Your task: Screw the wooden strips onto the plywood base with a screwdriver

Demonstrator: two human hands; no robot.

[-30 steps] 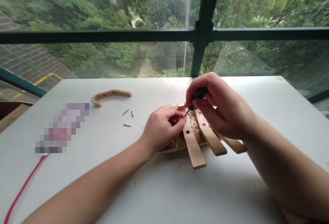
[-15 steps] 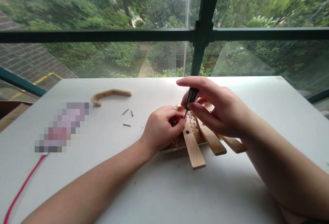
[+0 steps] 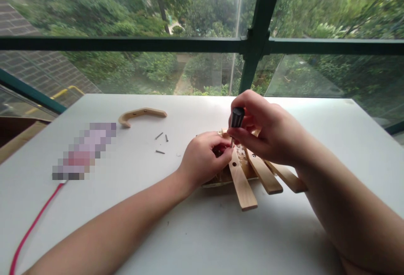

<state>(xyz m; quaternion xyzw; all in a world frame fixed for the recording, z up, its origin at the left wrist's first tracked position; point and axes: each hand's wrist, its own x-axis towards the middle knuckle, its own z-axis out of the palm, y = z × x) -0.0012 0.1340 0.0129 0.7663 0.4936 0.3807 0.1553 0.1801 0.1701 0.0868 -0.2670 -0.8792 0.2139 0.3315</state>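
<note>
My right hand [image 3: 265, 128] is closed around the black handle of a small screwdriver [image 3: 237, 117], which stands nearly upright. Its metal shaft points down at the upper part of a curved wooden hook [image 3: 243, 186] with a dark hole in it. Right beside the shaft tip, my left hand [image 3: 203, 159] is pinched, thumb and forefinger together; what lies between them is hidden. Underneath is a brown, glossy wooden board [image 3: 217, 179], mostly covered by my hands. Two more wooden pieces, a middle one [image 3: 268, 178] with a screw head in it and a right one [image 3: 292, 178], fan out over its front edge.
A loose wooden hook [image 3: 143, 112] lies at the back left of the white table [image 3: 151, 233]. Several screws [image 3: 160, 152] lie left of my left hand. A blurred-out flat object [image 3: 85, 151] with a red cord [image 3: 38, 216] is farther left. Windows stand behind the table.
My right forefinger, stretched out before, is now curled in against the screwdriver handle. The screwdriver stands more upright. My left hand keeps its pinch; the whole view has shifted slightly.
</note>
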